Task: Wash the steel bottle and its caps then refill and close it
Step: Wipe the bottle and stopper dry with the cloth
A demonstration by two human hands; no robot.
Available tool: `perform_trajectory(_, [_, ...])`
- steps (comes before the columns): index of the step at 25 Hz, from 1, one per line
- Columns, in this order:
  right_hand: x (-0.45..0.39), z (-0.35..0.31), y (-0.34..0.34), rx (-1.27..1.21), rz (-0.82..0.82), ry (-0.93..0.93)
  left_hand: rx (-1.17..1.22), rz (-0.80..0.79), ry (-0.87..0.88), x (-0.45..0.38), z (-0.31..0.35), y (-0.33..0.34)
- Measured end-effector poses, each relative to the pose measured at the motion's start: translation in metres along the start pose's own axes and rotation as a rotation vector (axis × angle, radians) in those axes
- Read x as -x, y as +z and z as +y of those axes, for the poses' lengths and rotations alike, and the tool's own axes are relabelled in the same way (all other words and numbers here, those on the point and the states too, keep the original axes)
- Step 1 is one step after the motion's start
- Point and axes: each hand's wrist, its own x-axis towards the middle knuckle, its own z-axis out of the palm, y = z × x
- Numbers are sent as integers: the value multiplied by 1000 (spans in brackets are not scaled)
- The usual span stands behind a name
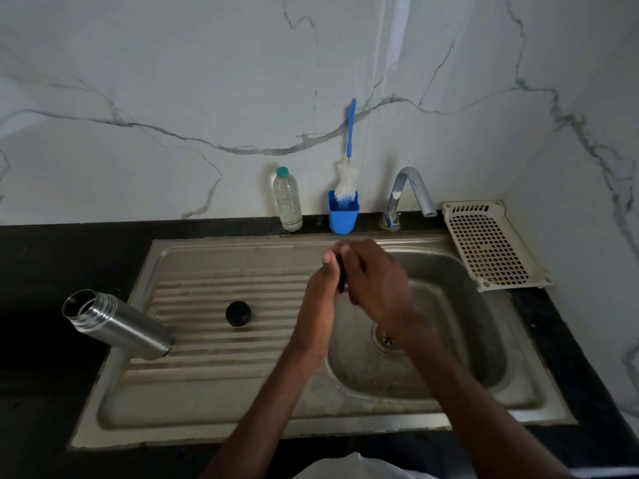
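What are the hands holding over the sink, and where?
A small dark cap, pressed between the left hand and right hand by its sides. The exact finger grip is hidden.

White marble wall (173,81) crossed by thin grey veins. Black tabletop (52,254). Dull grey steel sink (214,402) with a pattern of parallel ridges on its draining side. Shiny silver steel bottle (117,324) with ringed threads at its neck. Black cap (238,313). Clear plastic bottle (287,202) with a teal cap. Blue cup (343,216) holding a brush (350,133) with a blue handle and white bristles. Chrome tap (409,188). Cream tray (491,243) with a grid of square holes.
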Motion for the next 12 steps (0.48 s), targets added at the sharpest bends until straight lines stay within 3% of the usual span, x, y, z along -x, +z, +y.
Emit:
perform_trajectory(2, [-15,-11,-14,-75,-84,167,-5,-25,38,2,3,3])
perform_trajectory(5, [9,-11,-8,341,-15,-244,240,21,-92,-4,18,-5])
perform_trajectory(7, [32,-9,0,452,-29,-333,276,12,-120,-9,19,-12])
perform_trajectory(10, [20,-20,-2,242,14,-177,142,-39,-33,-2,15,-9])
perform_trajectory(12, [-9,-31,-21,-36,-50,196,116,-71,43,3,14,-7])
